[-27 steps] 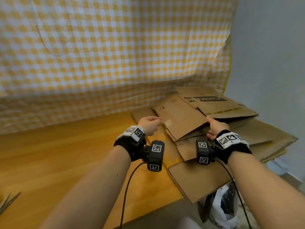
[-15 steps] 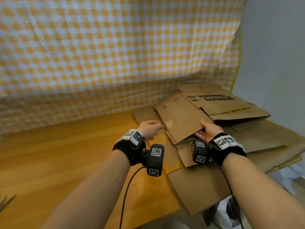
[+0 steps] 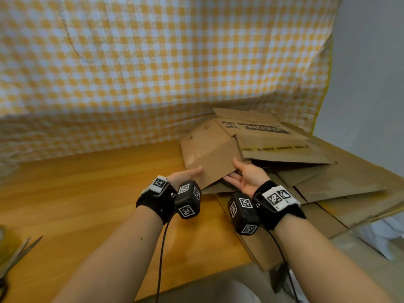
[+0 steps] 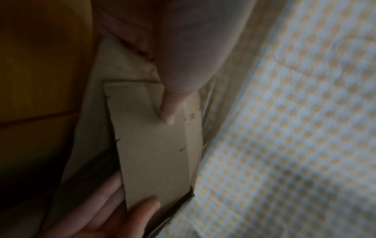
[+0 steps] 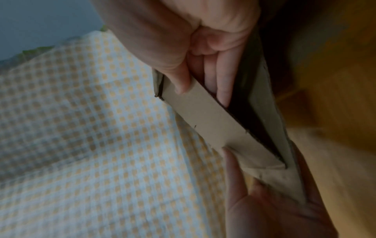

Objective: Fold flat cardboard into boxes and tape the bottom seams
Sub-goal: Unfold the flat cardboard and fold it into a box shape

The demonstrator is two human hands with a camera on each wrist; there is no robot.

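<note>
Early stage: no box formed, no seam taped; top flattened carton [image 3: 209, 158] only just lifting off the cardboard stack [image 3: 323, 182] at the table's [image 3: 87, 193] far right. Left hand [image 3: 185, 174] pinches carton's near-left edge, thumb on top. Right hand [image 3: 247, 178], palm up, fingers under near-right corner, thumb over it. Opening, folding flaps & taping all remain.

A makeshift packing corner in a plain room: a wooden tabletop [image 3: 91, 193] against a grey wall [image 3: 369, 84], a yellow-and-white checked cloth [image 3: 153, 62] hung as a backdrop, flattened cardboard boxes [image 3: 328, 178] piled on the table's right end.
</note>
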